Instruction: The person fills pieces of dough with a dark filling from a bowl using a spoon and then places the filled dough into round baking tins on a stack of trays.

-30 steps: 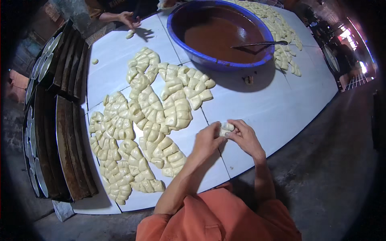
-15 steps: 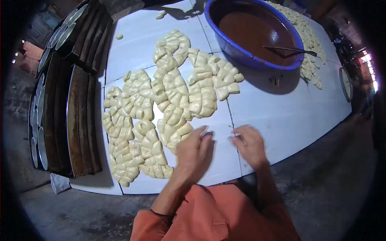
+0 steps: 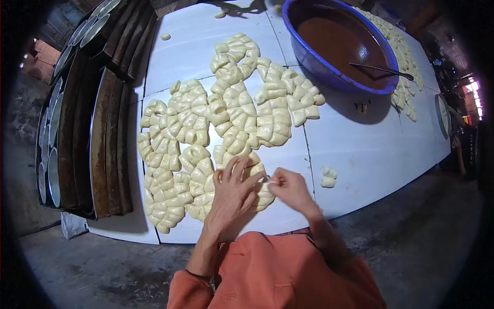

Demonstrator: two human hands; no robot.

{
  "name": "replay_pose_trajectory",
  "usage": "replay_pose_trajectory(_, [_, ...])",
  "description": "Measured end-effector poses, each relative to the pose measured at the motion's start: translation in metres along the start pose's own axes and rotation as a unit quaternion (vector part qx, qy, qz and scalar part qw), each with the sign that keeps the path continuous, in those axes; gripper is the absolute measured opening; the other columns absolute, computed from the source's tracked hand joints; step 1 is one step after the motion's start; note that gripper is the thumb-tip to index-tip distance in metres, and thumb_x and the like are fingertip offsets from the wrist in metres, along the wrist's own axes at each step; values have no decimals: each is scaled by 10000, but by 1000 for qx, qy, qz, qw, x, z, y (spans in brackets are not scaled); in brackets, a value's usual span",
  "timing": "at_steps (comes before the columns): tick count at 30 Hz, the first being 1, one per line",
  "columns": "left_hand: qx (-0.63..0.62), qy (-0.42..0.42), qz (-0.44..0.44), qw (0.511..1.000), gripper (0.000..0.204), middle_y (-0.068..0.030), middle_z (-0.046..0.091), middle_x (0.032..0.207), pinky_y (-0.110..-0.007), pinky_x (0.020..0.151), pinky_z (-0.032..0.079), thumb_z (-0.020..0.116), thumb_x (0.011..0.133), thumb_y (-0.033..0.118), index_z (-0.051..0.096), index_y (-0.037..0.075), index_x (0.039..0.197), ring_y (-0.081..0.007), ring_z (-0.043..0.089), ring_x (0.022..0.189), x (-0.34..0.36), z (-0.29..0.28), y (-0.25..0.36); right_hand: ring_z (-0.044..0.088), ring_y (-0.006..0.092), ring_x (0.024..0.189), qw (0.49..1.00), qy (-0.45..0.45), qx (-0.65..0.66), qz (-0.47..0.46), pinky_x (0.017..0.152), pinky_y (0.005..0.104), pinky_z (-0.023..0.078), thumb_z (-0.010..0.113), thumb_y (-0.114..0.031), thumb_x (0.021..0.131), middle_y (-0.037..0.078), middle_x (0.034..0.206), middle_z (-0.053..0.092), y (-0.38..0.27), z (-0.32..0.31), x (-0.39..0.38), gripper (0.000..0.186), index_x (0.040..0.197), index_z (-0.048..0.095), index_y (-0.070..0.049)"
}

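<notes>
The right hand (image 3: 288, 189) is pinching, thumb against fingers, at the near right edge of the dough pieces (image 3: 231, 105) (the pale bit at its fingertips is showing only faintly), while the left hand (image 3: 232, 193) is lying over the same edge with fingers parted, hiding the dough underneath. Half a second ago both hands were hovering apart to the right of the dough; now they are meeting at its edge, and a small dough lump (image 3: 328, 177) is showing on the white table (image 3: 360, 154), just beside the right hand. Farther off, a blue basin (image 3: 329, 80) is holding brown liquid (image 3: 337, 44) and a dark-handled utensil (image 3: 383, 68), partly blocking a second dough batch (image 3: 404, 62). Stacked dark metal trays (image 3: 110, 144) are lining the left side.
</notes>
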State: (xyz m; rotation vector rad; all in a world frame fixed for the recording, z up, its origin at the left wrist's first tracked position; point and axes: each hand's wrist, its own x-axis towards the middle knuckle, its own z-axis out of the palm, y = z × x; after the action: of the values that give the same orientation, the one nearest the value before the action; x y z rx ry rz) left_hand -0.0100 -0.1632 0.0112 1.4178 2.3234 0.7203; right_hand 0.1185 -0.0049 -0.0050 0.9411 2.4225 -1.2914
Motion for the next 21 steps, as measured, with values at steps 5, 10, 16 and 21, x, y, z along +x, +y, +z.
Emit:
replay_pose_trajectory(5, [98, -13, 59, 993, 326, -124, 364, 1505, -639, 1113, 168, 655, 853, 230, 668, 325, 1165, -378, 278, 1410, 29, 8, -12, 555, 54, 712, 934, -1, 357, -5, 623, 216, 448, 618, -152, 879, -1, 799, 598, 22, -6, -11, 185, 1028, 577, -51])
replay_pose_trajectory(10, [111, -13, 64, 992, 438, -133, 332, 1533, -650, 1130, 115, 685, 822, 267, 624, 259, 1256, -390, 237, 1431, 22, 8, -16, 611, 290, 751, 998, 33, -12, -47, 749, 372, 501, 726, -385, 844, 115, 798, 630, 1, 7, -8, 421, 989, 636, -1])
replay_pose_trajectory(16, [-33, -43, 94, 994, 392, -153, 442, 1397, -724, 1074, 113, 669, 858, 377, 627, 96, 1129, -424, 272, 1396, 6, 12, 12, 569, 83, 731, 949, -42, 311, 17, 598, 233, 475, 695, -209, 894, 12, 875, 596, 33, -13, -15, 263, 1060, 574, -47])
replay_pose_trajectory(21, [-11, -13, 55, 998, 225, -136, 445, 1396, -725, 1074, 120, 661, 866, 261, 669, 72, 988, -404, 278, 1398, -1, 18, 12, 533, 72, 673, 884, 91, 458, 6, 539, 212, 415, 631, -180, 939, 13, 854, 587, 34, -21, -26, 256, 1156, 582, -54])
